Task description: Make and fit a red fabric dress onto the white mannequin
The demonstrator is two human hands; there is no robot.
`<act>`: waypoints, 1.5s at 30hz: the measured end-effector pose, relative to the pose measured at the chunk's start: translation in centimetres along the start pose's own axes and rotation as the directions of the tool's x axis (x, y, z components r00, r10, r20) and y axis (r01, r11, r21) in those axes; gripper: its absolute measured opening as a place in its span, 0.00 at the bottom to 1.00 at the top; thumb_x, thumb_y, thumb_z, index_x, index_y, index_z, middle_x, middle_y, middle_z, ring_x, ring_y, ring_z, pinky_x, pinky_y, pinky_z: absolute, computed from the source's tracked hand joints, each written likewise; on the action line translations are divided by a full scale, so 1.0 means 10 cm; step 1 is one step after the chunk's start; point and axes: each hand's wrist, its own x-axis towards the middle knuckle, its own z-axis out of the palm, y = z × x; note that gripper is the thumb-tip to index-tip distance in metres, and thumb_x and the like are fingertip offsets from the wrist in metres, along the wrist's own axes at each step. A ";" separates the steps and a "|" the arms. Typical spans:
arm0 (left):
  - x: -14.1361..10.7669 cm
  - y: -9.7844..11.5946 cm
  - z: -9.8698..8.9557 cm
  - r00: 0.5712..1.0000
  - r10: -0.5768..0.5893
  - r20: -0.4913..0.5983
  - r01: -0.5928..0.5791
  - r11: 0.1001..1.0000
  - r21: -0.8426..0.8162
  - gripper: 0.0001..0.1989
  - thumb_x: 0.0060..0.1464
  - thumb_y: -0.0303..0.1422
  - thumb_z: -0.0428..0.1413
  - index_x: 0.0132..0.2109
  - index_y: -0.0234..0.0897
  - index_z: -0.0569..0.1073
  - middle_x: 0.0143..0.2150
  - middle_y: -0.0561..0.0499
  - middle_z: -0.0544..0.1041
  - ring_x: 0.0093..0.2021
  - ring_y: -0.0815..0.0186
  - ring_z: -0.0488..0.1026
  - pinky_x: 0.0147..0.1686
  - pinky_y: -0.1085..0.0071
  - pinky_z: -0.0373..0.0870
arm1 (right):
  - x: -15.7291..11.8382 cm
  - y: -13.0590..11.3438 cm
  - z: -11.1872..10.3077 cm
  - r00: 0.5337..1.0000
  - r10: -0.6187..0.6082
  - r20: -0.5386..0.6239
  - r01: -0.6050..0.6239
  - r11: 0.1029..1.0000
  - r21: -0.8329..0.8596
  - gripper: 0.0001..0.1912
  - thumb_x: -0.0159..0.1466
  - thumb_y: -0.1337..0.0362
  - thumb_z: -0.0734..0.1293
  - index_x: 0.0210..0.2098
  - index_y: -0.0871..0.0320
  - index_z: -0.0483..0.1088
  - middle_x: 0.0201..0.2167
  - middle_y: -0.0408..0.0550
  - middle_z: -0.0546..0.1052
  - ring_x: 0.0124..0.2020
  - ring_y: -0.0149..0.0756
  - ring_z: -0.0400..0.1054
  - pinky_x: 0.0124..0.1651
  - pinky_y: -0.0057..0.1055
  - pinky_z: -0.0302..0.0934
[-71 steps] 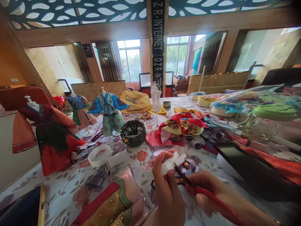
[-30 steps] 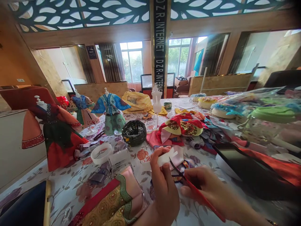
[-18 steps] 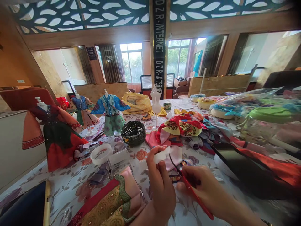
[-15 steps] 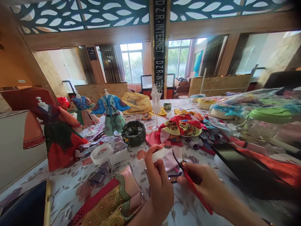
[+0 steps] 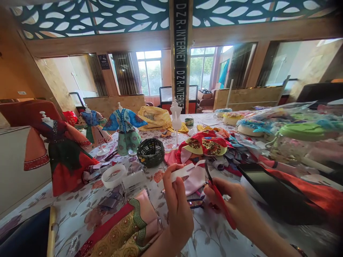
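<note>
A narrow white strip (image 5: 180, 173) is pinched between the fingers of my left hand (image 5: 177, 207), its free end reaching right. My right hand (image 5: 232, 201) grips red-handled scissors (image 5: 223, 210); their dark blades point up beside the strip's right end. Pale pink cloth (image 5: 195, 182) lies on the table behind the strip, with a small decorated band (image 5: 195, 203) below it. A green and gold patterned cloth with pink parts (image 5: 128, 225) rests near my left forearm.
Left stand dressed doll forms (image 5: 66, 153). A black basket (image 5: 150, 152), white ring (image 5: 114, 176) and bare white mannequin (image 5: 176, 116) are mid-table. Coloured fabric scraps (image 5: 203, 144) lie beyond my hands; a dark tablet (image 5: 273, 189) and green-lidded jar (image 5: 297, 142) are right.
The white strip now extends farther out from my left fingers, its end by the blades. My right hand and the scissors have shifted slightly left and up in view.
</note>
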 end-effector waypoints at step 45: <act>0.10 0.04 0.11 0.918 -0.241 0.314 0.291 0.949 -0.122 0.21 0.43 0.21 0.59 0.45 0.39 0.65 0.42 0.49 0.75 0.45 0.62 0.76 0.40 0.70 0.74 | 0.06 0.05 0.02 0.978 0.001 -0.207 0.059 0.957 0.284 0.18 0.59 0.48 0.66 0.32 0.57 0.64 0.32 0.47 0.74 0.30 0.34 0.66 0.30 0.28 0.60</act>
